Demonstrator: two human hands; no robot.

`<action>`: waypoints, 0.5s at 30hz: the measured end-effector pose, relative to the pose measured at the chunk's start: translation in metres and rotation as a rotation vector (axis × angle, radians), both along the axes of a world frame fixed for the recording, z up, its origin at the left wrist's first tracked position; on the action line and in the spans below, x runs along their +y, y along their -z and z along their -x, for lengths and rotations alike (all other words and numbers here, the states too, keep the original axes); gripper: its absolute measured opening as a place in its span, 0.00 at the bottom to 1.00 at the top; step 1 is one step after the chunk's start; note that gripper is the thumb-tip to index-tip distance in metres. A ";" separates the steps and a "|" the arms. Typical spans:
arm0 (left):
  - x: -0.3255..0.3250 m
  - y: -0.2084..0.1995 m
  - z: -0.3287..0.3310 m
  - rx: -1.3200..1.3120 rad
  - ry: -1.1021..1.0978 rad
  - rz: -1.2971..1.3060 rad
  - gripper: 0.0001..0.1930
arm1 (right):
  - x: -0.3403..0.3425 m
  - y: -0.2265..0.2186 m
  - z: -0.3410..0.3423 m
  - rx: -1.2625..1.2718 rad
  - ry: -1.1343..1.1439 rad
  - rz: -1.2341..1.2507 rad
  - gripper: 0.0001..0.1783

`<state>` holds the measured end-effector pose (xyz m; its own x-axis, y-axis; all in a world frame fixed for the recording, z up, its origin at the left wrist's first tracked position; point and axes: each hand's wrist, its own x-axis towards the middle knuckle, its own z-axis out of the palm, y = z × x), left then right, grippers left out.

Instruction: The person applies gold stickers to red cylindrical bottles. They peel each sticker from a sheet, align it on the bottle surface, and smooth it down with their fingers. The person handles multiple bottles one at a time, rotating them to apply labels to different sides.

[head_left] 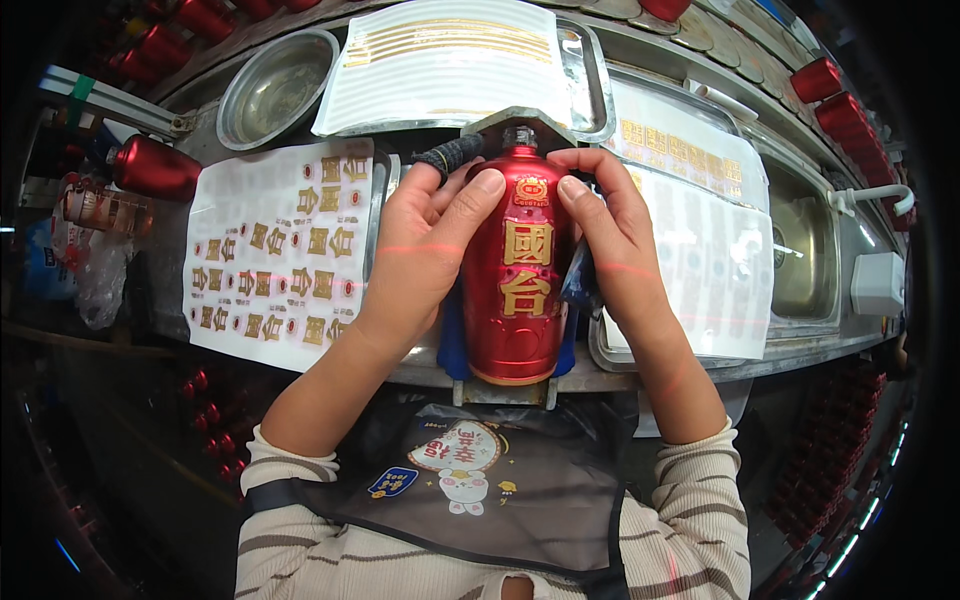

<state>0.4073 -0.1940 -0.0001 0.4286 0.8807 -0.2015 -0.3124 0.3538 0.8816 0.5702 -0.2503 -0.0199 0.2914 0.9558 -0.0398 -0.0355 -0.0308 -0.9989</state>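
A glossy red bottle with gold characters and a small emblem lies neck-away in a metal holder with blue padding. My left hand grips its upper left side, the thumb pressed beside the emblem. A dark wrap covers one finger of that hand. On the opposite shoulder, my right hand presses its thumb near the emblem's right edge, the other fingers curled behind. To the left lies a white sheet of gold decals; beyond the bottle, another sheet carries gold stripes.
A round metal bowl stands at the far left. More decal sheets lie on the right, beside a sink with a white faucet. Another red bottle lies at left. Several red bottles stand below the bench.
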 end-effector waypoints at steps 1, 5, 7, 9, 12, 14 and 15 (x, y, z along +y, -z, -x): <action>0.001 -0.001 0.000 -0.004 0.001 0.011 0.16 | 0.001 0.003 -0.001 -0.004 0.002 -0.008 0.18; 0.002 -0.003 -0.002 0.024 0.008 -0.008 0.15 | 0.003 -0.008 0.002 0.018 -0.001 0.063 0.17; 0.004 0.000 -0.004 0.039 0.013 -0.040 0.15 | 0.004 -0.012 0.005 0.002 0.011 0.086 0.17; 0.004 0.001 -0.005 0.047 0.013 -0.046 0.15 | 0.005 -0.005 0.008 -0.060 0.034 0.032 0.17; 0.004 0.004 -0.006 0.045 0.011 -0.057 0.15 | 0.005 -0.001 0.006 -0.087 0.048 0.009 0.17; 0.004 0.005 -0.006 0.055 0.011 -0.061 0.15 | 0.005 0.000 0.007 -0.095 0.052 0.000 0.17; 0.004 0.005 -0.005 0.065 0.014 -0.062 0.16 | 0.005 0.000 0.007 -0.101 0.056 -0.005 0.17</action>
